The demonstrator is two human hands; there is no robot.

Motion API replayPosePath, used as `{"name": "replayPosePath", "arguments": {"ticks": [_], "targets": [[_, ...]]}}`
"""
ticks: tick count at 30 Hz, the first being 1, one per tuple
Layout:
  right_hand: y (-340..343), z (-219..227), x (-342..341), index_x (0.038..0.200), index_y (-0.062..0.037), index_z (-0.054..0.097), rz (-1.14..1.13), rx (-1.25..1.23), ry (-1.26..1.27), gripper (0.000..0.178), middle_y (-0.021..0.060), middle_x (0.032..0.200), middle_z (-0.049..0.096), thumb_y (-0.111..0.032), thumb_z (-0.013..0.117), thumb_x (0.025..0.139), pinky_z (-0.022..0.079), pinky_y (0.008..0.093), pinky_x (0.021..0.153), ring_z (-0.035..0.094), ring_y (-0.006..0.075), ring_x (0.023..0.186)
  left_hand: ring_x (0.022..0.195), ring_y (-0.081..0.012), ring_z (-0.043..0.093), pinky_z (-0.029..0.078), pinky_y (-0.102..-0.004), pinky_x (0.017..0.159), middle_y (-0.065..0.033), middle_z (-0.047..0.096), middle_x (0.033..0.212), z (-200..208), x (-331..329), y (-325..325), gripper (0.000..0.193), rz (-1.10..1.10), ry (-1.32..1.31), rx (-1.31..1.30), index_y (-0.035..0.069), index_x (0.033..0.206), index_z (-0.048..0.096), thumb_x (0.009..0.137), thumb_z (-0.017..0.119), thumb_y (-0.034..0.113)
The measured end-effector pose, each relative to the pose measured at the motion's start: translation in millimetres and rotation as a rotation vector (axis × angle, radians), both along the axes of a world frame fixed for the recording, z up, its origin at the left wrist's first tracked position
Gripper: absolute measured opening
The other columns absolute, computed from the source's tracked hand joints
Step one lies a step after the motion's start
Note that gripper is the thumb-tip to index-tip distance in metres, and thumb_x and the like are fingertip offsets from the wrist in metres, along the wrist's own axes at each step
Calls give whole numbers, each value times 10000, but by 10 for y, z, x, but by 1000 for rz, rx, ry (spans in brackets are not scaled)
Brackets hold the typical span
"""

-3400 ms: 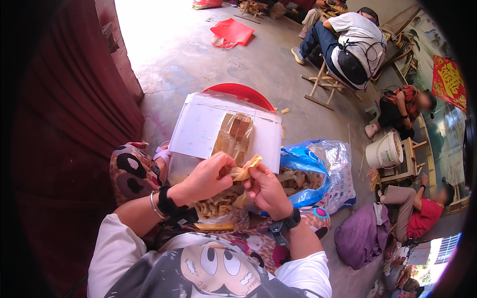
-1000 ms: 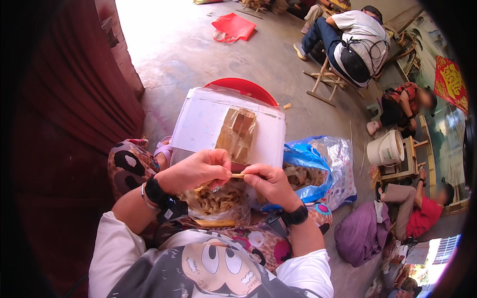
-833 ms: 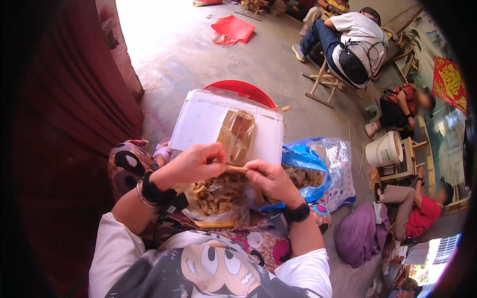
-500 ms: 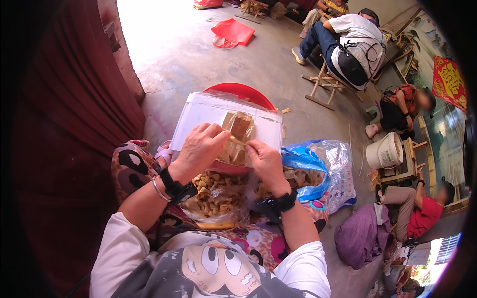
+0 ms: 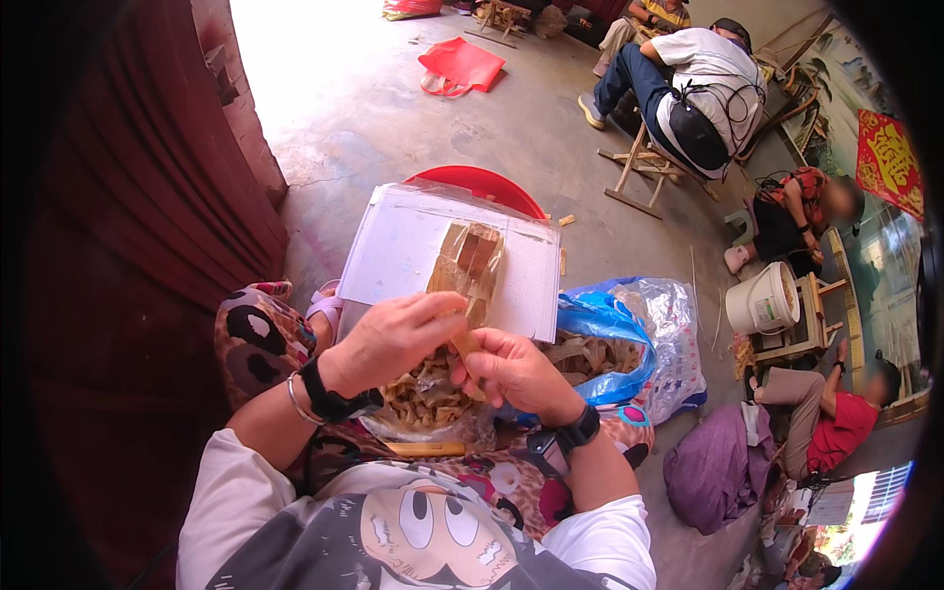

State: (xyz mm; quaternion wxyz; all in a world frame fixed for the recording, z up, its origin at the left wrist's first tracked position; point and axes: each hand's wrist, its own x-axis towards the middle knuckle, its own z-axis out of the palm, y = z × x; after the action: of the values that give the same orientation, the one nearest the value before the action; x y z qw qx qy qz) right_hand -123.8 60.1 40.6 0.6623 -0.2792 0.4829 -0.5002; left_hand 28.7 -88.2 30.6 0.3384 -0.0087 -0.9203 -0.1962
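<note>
In front of me a thin tan strip (image 5: 466,346) is held up between my hands. My right hand (image 5: 519,372) pinches it between thumb and fingers. My left hand (image 5: 393,339) has its thumb and fingers drawn together at the strip's upper end. Just beyond them lies a white board (image 5: 393,236). On it rests a brown block (image 5: 479,254) among tan pieces, under clear film. Below my hands a clear plastic bag (image 5: 433,433) in my lap holds many curled tan pieces (image 5: 418,405), partly hidden by my hands.
Under the board's far edge shows a red basin (image 5: 482,179). To the right stands a blue plastic bag (image 5: 629,369) with more tan pieces. A red bag (image 5: 462,65) lies on the floor. Several people sit along the right, near a white bucket (image 5: 762,300). A dark red curtain (image 5: 157,246) hangs at left.
Both hands have come back from the block toward my lap. The tan strip is now between them, off the board, and the block is less covered.
</note>
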Motion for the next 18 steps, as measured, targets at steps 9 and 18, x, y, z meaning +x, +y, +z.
{"name": "replayPosePath", "arguments": {"ticks": [9,18], "targets": [[110,87,-227,1154,-4,578,-174,-179,-134,288,103,1026,647,10,548,868,509,222,631,622,107,781,613,-197,602,494,-306,593,-82,623,723,-226,63,51,130,-110,-575,585,36,947,626,901,566,141],[91,-160,-24,1145,-40,542,-194,-223,388,255,59,896,642,-138,580,912,460,192,569,563,57,685,666,-76,566,462,-211,587,-54,626,875,-18,0,87,284,-366,-355,1523,-14,1166,518,941,537,159]]}}
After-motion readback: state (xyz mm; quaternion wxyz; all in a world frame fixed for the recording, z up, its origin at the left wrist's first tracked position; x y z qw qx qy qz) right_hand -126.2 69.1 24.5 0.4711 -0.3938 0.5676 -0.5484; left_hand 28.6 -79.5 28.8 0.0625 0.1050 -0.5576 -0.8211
